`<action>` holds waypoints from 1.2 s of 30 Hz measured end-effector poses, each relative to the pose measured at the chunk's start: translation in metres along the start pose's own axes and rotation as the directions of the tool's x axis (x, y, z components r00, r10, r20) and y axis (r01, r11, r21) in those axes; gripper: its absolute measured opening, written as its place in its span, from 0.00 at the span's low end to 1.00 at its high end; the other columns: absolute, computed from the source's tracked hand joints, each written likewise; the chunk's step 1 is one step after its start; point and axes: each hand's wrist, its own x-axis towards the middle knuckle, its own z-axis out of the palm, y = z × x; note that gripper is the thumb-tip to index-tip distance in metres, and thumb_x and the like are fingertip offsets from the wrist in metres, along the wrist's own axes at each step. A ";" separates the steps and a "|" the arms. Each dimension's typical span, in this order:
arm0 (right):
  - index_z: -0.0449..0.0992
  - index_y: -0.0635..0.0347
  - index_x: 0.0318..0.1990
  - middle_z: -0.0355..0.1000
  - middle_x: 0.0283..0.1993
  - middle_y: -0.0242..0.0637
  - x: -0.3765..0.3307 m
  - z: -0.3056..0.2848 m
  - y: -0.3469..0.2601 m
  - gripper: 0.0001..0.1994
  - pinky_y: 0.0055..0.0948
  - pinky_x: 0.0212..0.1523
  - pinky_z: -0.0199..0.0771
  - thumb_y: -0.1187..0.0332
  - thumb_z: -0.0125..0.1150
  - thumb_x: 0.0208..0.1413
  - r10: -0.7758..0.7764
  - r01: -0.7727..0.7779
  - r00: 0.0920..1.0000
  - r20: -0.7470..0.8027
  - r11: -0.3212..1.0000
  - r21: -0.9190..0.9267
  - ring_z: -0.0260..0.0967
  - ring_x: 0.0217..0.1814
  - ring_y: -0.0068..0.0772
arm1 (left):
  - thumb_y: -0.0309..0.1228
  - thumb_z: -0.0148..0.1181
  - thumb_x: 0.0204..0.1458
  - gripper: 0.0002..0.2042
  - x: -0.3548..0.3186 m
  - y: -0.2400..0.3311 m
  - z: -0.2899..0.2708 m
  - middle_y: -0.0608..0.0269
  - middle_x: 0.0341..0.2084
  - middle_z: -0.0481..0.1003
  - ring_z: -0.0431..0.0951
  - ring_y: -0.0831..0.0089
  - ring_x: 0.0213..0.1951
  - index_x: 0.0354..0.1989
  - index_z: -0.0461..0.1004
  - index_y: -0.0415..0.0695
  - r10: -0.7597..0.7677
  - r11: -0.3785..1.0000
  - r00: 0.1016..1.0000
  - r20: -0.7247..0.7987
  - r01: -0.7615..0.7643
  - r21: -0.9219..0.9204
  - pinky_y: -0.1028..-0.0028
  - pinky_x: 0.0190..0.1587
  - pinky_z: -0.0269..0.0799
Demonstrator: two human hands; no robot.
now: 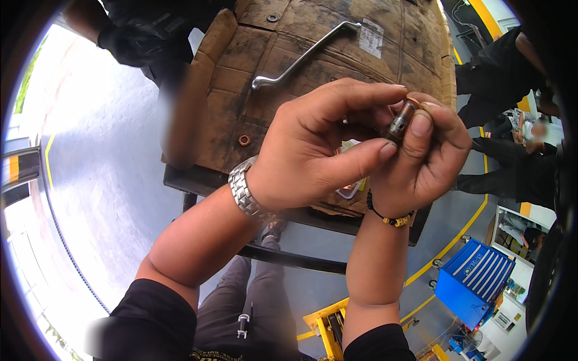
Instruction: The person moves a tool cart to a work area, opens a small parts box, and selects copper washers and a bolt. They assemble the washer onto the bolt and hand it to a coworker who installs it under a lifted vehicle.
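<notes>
Both hands meet over the cardboard-covered table. Between my right hand's (430,153) thumb and fingers is a small dark metal banjo bolt (398,123), tilted, with a hole in its side. A copper washer (413,100) sits at its upper end. My left hand (319,147) closes on the same bolt, its index fingertip by the washer and its thumb at the lower end. A loose copper washer (244,140) lies on the cardboard left of my left wrist. Under my hands, a small clear container (351,191) is mostly hidden.
A long offset ring spanner (307,55) lies across the oil-stained cardboard (241,54), near a printed paper label (371,38). A dark ring (273,18) rests farther back. People stand at both table sides. A blue wheeled tool cabinet (475,280) is at lower right.
</notes>
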 end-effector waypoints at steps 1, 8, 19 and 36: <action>0.69 0.71 0.51 0.76 0.45 0.49 0.000 0.001 0.000 0.09 0.26 0.46 0.82 0.80 0.58 0.67 -0.005 0.005 1.000 -0.005 1.000 -0.002 0.78 0.42 0.28 | 0.18 0.68 0.55 0.29 0.000 0.000 0.000 0.61 0.51 0.76 0.76 0.77 0.53 0.67 0.69 0.34 -0.006 1.000 1.000 -0.002 0.006 -0.009 0.73 0.58 0.75; 0.68 0.68 0.53 0.77 0.47 0.49 0.001 -0.004 0.000 0.08 0.27 0.48 0.82 0.74 0.53 0.71 -0.020 0.030 0.998 0.066 0.987 -0.159 0.78 0.44 0.30 | 0.18 0.67 0.57 0.27 -0.001 -0.004 0.000 0.63 0.50 0.76 0.76 0.78 0.52 0.66 0.70 0.37 0.012 0.996 1.000 -0.001 -0.012 -0.086 0.74 0.56 0.77; 0.66 0.71 0.55 0.75 0.50 0.58 0.003 -0.002 -0.004 0.11 0.28 0.49 0.80 0.81 0.47 0.68 -0.041 0.032 0.993 0.110 0.996 0.079 0.77 0.47 0.32 | 0.15 0.63 0.59 0.22 0.001 -0.006 0.001 0.60 0.51 0.76 0.78 0.75 0.53 0.62 0.72 0.36 0.055 0.979 0.998 -0.023 -0.058 -0.195 0.74 0.57 0.77; 0.75 0.73 0.50 0.77 0.48 0.58 0.007 -0.004 0.001 0.14 0.34 0.48 0.81 0.79 0.62 0.55 -0.062 0.073 0.981 0.185 0.996 -0.052 0.78 0.48 0.41 | 0.13 0.64 0.57 0.16 0.004 -0.005 -0.010 0.52 0.54 0.76 0.78 0.68 0.57 0.53 0.76 0.34 0.149 0.984 0.986 -0.076 -0.155 -0.087 0.68 0.60 0.77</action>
